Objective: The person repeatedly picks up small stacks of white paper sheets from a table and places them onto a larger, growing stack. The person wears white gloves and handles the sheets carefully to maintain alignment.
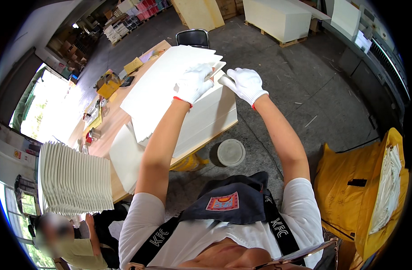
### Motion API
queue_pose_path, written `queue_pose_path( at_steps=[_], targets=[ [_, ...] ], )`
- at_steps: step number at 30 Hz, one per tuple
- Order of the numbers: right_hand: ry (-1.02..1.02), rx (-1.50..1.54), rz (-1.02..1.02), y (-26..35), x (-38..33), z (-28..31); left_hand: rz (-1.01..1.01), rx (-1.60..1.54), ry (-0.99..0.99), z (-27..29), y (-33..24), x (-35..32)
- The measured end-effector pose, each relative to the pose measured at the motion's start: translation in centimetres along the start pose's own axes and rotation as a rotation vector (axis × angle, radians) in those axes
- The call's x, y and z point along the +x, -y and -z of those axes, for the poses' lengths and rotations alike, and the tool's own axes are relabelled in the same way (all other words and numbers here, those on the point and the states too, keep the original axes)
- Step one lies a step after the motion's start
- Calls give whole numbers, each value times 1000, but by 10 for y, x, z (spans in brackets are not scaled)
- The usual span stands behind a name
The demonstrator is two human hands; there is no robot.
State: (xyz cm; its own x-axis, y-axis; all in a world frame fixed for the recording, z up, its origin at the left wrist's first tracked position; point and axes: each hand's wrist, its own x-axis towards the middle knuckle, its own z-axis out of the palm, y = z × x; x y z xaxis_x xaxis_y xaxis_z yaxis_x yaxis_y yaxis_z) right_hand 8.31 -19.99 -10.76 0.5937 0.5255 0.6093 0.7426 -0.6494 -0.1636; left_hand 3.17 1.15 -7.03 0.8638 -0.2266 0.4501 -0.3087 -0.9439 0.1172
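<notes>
Both my hands wear white knit gloves with red cuffs. My left hand point(195, 83) lies at the right end of a fanned stack of white sheets point(156, 87), its fingers closed around the edge of the upper sheets. A small orange-red bit shows by its fingertips; I cannot make out what it is. Just beside the stack's corner is my right hand point(246, 84), thumb apart from the fingers, with nothing clearly visible in it. Below the fanned sheets sits a thick block of white sheets point(210, 120) with even edges, on the wooden table point(113, 119).
A tall pile of curved white sheets point(75, 177) stands at the left, near a seated person point(75, 243). A yellow box point(108, 84) and small items lie on the table. A round lidded bucket point(231, 152) is on the floor; a large yellow sack point(350, 193) stands right.
</notes>
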Motion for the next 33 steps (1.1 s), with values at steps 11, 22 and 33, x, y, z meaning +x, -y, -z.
queue_pose_path(
  at_steps=[11, 22, 33],
  targets=[
    [172, 646, -467, 23, 19, 6, 165, -230, 86, 13, -6, -17],
    [101, 630, -538, 29, 12, 1, 283, -381, 200, 26, -16, -16],
    [112, 598, -549, 32, 11, 2, 366, -508, 165, 30, -21, -15]
  ],
)
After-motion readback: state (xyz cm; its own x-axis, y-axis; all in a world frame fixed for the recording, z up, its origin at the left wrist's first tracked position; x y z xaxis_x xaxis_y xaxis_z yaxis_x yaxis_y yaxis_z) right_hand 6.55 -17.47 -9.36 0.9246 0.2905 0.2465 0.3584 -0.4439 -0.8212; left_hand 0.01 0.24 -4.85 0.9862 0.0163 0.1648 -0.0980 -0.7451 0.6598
